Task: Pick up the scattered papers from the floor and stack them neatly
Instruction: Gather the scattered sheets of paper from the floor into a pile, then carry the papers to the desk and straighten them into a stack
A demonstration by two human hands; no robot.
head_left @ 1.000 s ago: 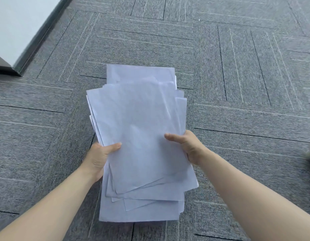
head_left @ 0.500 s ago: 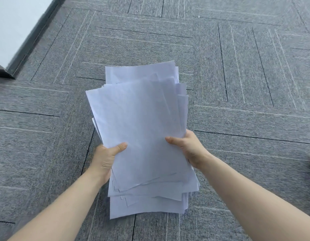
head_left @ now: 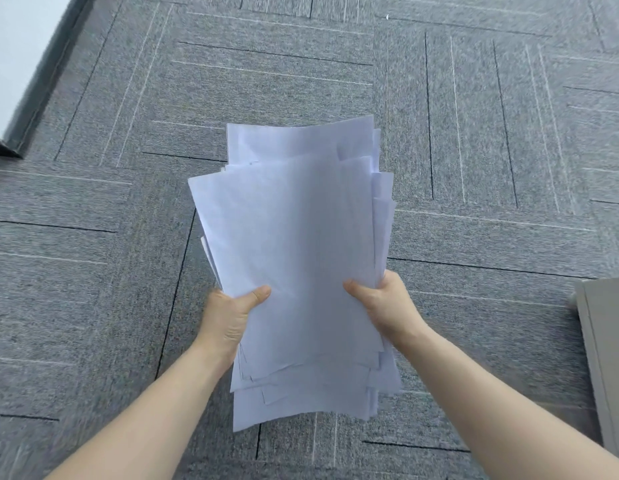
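Loose stack of white paper sheets [head_left: 294, 258] now lifted higher off grey carpet-tile floor [head_left: 93, 271], left hand [head_left: 228, 317] and right hand [head_left: 387, 303] both gripping its sides; edges uneven, squaring pending.

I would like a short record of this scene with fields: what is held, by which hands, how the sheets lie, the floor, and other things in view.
held: stack of white papers
left hand: grips the left edge, thumb on top
right hand: grips the right edge, thumb on top
sheets: uneven, edges and corners stick out
floor: grey carpet tiles, no loose sheet in view
other: grey panel at right edge
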